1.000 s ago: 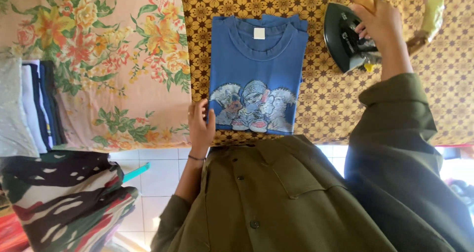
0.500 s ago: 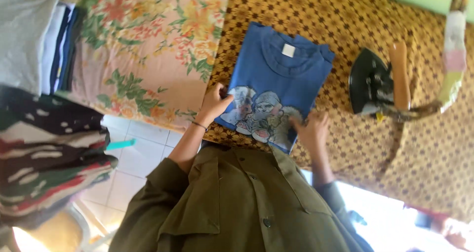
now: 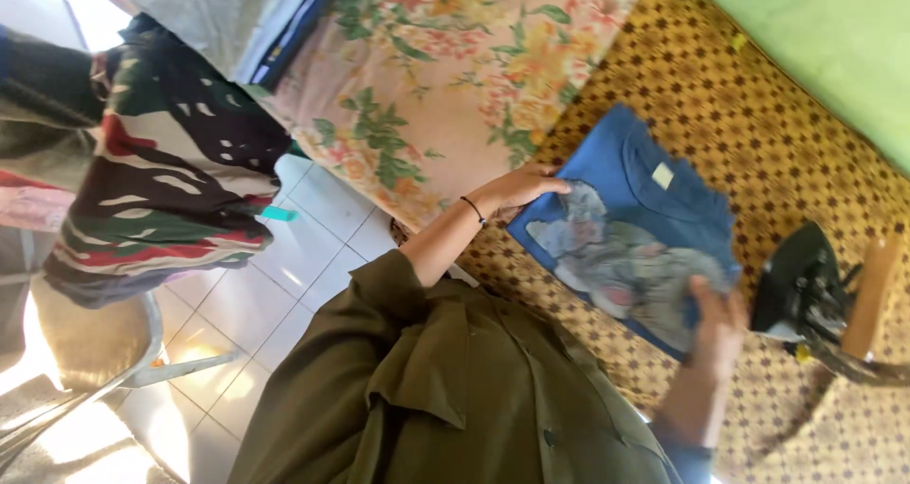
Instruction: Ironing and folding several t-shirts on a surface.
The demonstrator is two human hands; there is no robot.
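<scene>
A folded blue T-shirt (image 3: 654,214) with a grey printed picture lies on a brown patterned cloth (image 3: 758,95). My left hand (image 3: 517,190), with a dark band at the wrist, grips the shirt's near left edge. My right hand (image 3: 718,328) holds the shirt's near right corner, fingers curled over the fabric. I wear an olive green shirt (image 3: 445,389). A dark clothes iron (image 3: 801,280) stands just right of the shirt, apart from both hands.
A floral cloth (image 3: 455,76) covers the surface left of the brown one. Folded clothes (image 3: 256,10) are stacked at the top left. A camouflage-patterned garment (image 3: 161,181) hangs over a chair (image 3: 104,342) on the white tiled floor (image 3: 294,256). A green wall (image 3: 825,38) is behind.
My right hand has left the iron and come onto the shirt's right corner. My left hand stays on the left edge. The view has swung and tilted to the left.
</scene>
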